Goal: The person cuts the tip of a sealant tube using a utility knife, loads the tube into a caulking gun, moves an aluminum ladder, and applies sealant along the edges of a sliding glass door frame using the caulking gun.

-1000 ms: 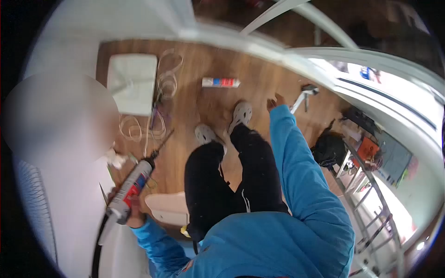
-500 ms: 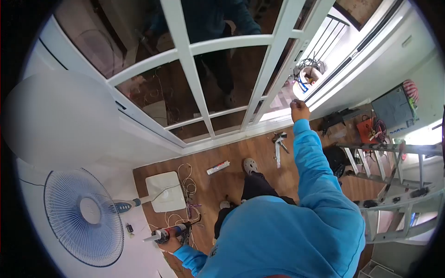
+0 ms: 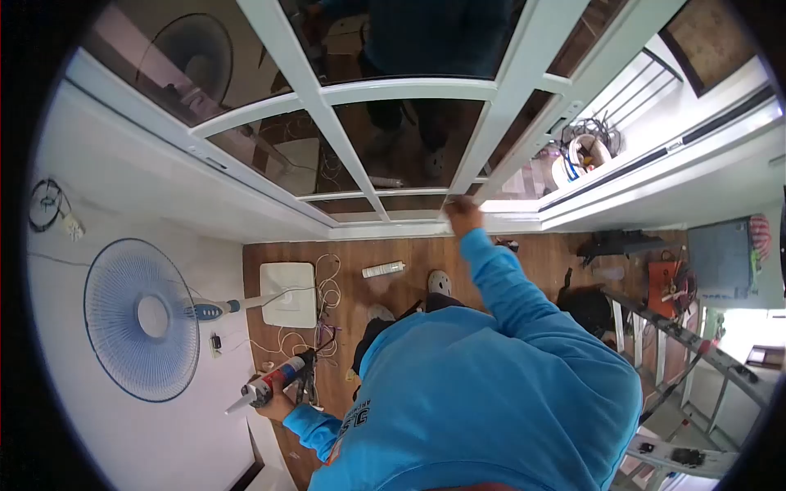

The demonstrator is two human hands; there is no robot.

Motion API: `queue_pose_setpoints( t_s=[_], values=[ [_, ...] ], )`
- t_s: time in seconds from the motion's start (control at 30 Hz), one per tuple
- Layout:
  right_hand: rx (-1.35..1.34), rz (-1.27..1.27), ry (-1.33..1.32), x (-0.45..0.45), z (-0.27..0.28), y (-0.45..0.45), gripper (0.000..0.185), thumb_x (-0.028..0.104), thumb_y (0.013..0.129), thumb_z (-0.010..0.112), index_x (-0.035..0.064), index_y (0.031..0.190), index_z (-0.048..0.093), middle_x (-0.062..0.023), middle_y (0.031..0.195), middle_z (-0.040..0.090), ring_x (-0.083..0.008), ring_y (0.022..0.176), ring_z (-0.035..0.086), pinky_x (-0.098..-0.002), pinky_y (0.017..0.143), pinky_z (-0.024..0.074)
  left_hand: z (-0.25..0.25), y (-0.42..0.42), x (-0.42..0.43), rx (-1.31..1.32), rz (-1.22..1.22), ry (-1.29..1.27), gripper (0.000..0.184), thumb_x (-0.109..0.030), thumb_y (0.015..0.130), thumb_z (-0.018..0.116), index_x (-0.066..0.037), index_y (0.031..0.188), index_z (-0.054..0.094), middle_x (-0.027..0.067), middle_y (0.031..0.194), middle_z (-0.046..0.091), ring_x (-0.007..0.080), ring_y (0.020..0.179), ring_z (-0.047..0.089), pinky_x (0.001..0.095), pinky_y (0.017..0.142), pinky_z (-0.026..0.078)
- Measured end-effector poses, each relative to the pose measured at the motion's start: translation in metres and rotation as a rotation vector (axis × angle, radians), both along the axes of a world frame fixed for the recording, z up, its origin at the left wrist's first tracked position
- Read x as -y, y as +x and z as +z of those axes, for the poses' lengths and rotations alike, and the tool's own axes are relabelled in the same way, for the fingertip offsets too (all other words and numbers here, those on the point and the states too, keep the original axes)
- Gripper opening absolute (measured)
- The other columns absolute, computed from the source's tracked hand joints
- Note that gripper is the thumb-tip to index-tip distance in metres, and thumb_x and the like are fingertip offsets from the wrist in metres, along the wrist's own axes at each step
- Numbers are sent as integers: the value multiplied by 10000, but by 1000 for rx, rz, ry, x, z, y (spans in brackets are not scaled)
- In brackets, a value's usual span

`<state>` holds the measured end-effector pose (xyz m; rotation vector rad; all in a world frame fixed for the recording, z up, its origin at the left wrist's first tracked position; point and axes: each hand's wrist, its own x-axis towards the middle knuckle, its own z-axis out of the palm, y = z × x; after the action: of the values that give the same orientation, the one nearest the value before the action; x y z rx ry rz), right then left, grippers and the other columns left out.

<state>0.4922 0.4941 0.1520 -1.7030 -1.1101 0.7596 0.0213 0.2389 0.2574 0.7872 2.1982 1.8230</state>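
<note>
A: Largest first. What stood ahead?
B: A white-framed glazed door (image 3: 409,90), dark panes, with a gap at its right side. Through the gap, a bucket (image 3: 588,159) holding assorted items.
A: Next in size?
B: Metal ladder (image 3: 655,321), right side. Opposite, at left, a fan (image 3: 151,317) with a blue-tinted guard; its square white base (image 3: 282,315) sat on the wood floor (image 3: 352,315), pale cord (image 3: 329,293) looped just beside it.
A: And the caulking gun (image 3: 286,371)?
B: At lower left, near the base, in the left hand (image 3: 278,403). That hand was closed around it, the gun slanted.
A: Right hand (image 3: 464,214)?
B: Reached forward to the door's lower frame. Blurred; could not tell open from closed, nor whether it touched.
A: Smallest item?
B: One white tube (image 3: 383,269), lying on the floor between the base and the person's shoe (image 3: 440,283).
</note>
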Motion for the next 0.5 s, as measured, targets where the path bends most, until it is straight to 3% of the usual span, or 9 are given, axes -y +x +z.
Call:
queue_pose_setpoints(
  t_s=[0.03, 0.07, 0.1, 0.13, 0.3, 0.4, 0.5],
  values=[
    [-245, 25, 25, -3, -32, -23, 165, 177, 787, 659, 59, 902, 665, -83, 846, 683, -184, 765, 644, -333, 725, 514, -3, -2, 2, 30, 19, 30, 544, 52, 577, 785, 57, 1073, 563, 145, 1011, 618, 238, 892, 614, 376, 834, 510],
    [-324, 50, -37, 0, -25, -48, 145, 134, 771, 656, 67, 898, 670, -106, 833, 680, -203, 749, 651, -322, 719, 521, -11, -10, 5, -5, 39, -39, 531, 47, 578, 780, 57, 1065, 571, 148, 1012, 621, 243, 896, 616, 379, 826, 514],
    [95, 124, -69, 6, -1, -66, 199, 108, 779, 652, 46, 967, 656, -126, 845, 678, -208, 793, 655, -312, 726, 515, -11, -10, 3, 22, 81, -60, 530, 35, 572, 782, 60, 1060, 576, 145, 1006, 625, 242, 889, 616, 376, 825, 514],
    [-57, 155, -67, 11, 0, -85, 178, 104, 794, 623, 54, 961, 656, -141, 813, 668, -216, 784, 657, -315, 724, 514, -17, -18, 4, 10, 62, -67, 539, 30, 563, 785, 61, 1059, 576, 146, 1002, 627, 241, 881, 617, 373, 819, 515],
    [-44, 229, -14, 20, 6, -149, 175, 97, 827, 572, 42, 979, 639, -121, 778, 658, -206, 755, 645, -318, 710, 509, -47, -54, 13, 19, 26, -140, 565, 21, 535, 796, 48, 1058, 585, 141, 986, 633, 236, 820, 622, 364, 781, 525],
    [-60, 220, -23, 12, 10, -182, 180, 103, 851, 547, 45, 1003, 623, -105, 739, 644, -192, 714, 631, -323, 683, 508, -105, -108, 25, 41, -16, -186, 629, 45, 523, 791, 34, 1109, 563, 136, 1041, 618, 240, 907, 606, 361, 828, 506],
    [-177, 211, -83, -2, 22, -212, 195, 169, 883, 555, 54, 1030, 612, -92, 707, 628, -175, 684, 615, -327, 667, 502, -125, -124, 30, 13, 3, -207, 671, 70, 518, 788, 22, 1139, 540, 127, 1098, 591, 237, 980, 580, 357, 884, 475]
  ],
)
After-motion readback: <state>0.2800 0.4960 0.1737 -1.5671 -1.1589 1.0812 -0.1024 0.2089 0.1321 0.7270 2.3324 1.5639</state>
